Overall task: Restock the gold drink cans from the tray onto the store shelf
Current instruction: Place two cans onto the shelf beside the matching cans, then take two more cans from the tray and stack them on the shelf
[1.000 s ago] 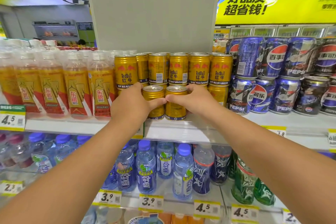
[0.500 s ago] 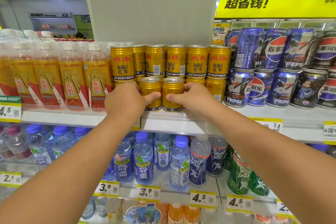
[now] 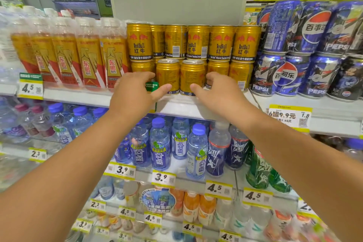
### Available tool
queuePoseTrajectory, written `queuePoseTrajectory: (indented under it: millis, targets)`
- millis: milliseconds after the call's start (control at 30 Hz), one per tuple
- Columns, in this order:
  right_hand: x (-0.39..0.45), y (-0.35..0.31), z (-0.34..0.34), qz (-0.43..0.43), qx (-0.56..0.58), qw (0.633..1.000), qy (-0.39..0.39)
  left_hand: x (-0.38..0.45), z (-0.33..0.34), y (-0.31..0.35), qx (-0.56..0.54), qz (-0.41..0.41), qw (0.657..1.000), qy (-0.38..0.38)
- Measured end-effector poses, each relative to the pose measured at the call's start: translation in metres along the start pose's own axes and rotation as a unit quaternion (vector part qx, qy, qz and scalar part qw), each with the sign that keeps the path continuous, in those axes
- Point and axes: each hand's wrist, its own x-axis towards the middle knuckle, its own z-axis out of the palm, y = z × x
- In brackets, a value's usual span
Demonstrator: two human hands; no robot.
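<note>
Shelf point(image 3: 182, 107), upper tier, white edge strip: two gold drink cans point(image 3: 168, 76) and point(image 3: 192, 77) stand upright side by side at the front lip, touching or nearly so, labels turned away and partly blurred. Behind them, a stacked block of matching gold cans point(image 3: 221, 42), two high; the lower row is largely masked by the front pair and by both hands, so its count cannot be read. Left hand point(image 3: 135, 92): open, fingers spread and loosely curved, thumb tip at the lower left side of the left front can; contact cannot be confirmed, and the fingers cover part of a green shelf tag point(image 3: 151, 86). Right hand point(image 3: 218, 92): likewise open, thumb tip at the base of the right front can, fingers curled beside its right flank; neither hand is closed around a can. Tray: out of view. Neighbours: orange-labelled bottles point(image 3: 88, 55) to the left, blurred toward the frame edge; blue cola cans point(image 3: 314, 49) to the right, the outermost cut off. Lower tiers: blue-capped water bottles point(image 3: 160, 145), partly screened by both forearms. Yellow price tags point(image 3: 30, 88) along the edges, some too smeared to read.
</note>
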Motion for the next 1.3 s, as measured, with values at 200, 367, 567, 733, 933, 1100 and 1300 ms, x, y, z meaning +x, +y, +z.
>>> queuePoseTrajectory:
  millis: [200,367,567,733,933,1100,1300]
  targets:
    - [-0.049,-0.001,0.028,-0.109,-0.148,0.983,-0.020,-0.029,-0.009,-0.023,0.075,0.082,0.992,-0.063]
    - [-0.107,-0.013,0.072,-0.131,-0.148,0.979,-0.045,-0.072,-0.017,-0.063,0.069,0.133,0.985,-0.082]
    - [-0.173,-0.004,0.157,-0.129,-0.174,0.974,-0.064,-0.148,0.002,-0.130,0.079,0.167,0.972,-0.146]
    - [-0.222,0.028,0.221,-0.127,-0.179,0.968,-0.120,-0.229,0.047,-0.185,0.079,0.136,0.966,-0.204]
    - [-0.284,0.088,0.332,-0.124,-0.125,0.964,-0.197,-0.355,0.118,-0.242,0.075,0.023,0.964,-0.255]
    - [-0.354,0.155,0.433,-0.140,-0.126,0.949,-0.253,-0.472,0.188,-0.292,0.073,-0.017,0.955,-0.287]
    - [-0.449,0.232,0.558,-0.118,-0.086,0.944,-0.296,-0.616,0.277,-0.347,0.087,-0.074,0.950,-0.290]
